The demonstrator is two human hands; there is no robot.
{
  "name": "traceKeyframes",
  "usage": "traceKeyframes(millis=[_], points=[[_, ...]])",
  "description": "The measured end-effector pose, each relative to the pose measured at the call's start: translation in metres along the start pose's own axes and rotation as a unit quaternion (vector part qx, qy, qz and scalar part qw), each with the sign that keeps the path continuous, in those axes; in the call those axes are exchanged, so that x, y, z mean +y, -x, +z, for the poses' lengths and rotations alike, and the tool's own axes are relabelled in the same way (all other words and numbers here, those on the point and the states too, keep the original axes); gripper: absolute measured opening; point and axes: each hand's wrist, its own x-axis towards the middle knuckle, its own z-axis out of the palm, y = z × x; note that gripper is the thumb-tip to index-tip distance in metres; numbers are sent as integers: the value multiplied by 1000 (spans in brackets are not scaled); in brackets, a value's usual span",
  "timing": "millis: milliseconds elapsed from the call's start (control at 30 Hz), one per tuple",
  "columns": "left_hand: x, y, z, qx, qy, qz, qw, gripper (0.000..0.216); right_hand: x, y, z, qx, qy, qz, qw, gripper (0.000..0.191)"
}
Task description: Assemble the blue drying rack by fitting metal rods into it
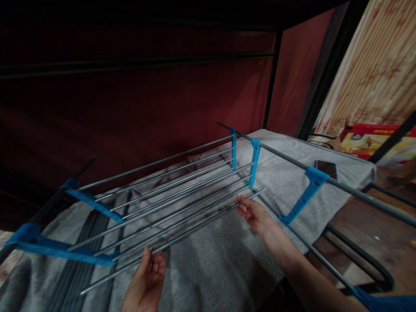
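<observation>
Both of my hands hold a loose grey metal rod (195, 229) along the near side of a partly assembled rack of grey tubes and blue plastic brackets. My left hand (147, 279) has its thumb and fingers around the rod's left part. Nearer the rod's right end, my right hand (251, 212) pinches it in its fingertips. Just beyond that end stands a blue bracket (255, 162) that carries several crossbars. Another blue bracket (303, 195), farther right, has no crossbars in it. At the left, a blue bracket (65, 248) holds the crossbars' other ends.
A grey blanket (214, 251) lies under the rack. Several loose grey tubes (78, 260) rest on it at the left. A phone (326, 167) lies toward the right, near a red and yellow box (373, 143). Dark bed-frame posts (273, 82) stand behind, with dark red cloth (162, 108).
</observation>
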Motion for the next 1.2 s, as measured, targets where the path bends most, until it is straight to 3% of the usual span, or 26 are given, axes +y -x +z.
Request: traceKeyframes(millis=[200, 500, 1000, 1200], points=[[0, 3, 1, -9, 4, 1, 1000, 20, -4, 2, 2, -13, -11, 18, 1000, 15], [-4, 16, 4, -10, 18, 50, 999, 21, -18, -1, 0, 58, 30, 67, 996, 16], [19, 3, -20, 38, 148, 143, 978, 25, -27, 3, 6, 100, 89, 91, 987, 23], [26, 6, -20, 65, 163, 147, 974, 21, -28, 2, 5, 102, 90, 87, 987, 23]])
